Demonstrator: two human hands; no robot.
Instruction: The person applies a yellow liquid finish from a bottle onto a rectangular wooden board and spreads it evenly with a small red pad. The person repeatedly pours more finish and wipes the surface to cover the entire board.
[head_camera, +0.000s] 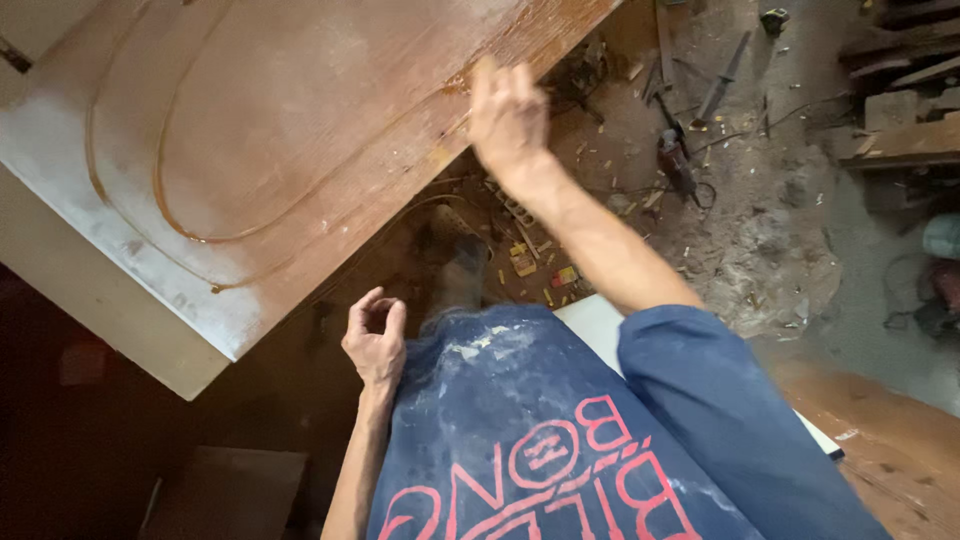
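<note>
A large brown wooden panel (300, 130) with a carved oval groove fills the upper left, dusty white along its lower edge. My right hand (507, 115) reaches up to the panel's right edge and presses on the wood there, fingers closed together; whether it holds anything is hidden. My left hand (376, 338) hangs below the panel beside my blue shirt (530, 430), fingers loosely curled, thumb and forefinger nearly touching, holding nothing visible.
The dirt floor (760, 230) at right is strewn with wood chips and scraps. A power tool (675, 160) with its cord lies there. Planks (910, 140) are stacked at the far right. A white board (600, 325) sits by my side.
</note>
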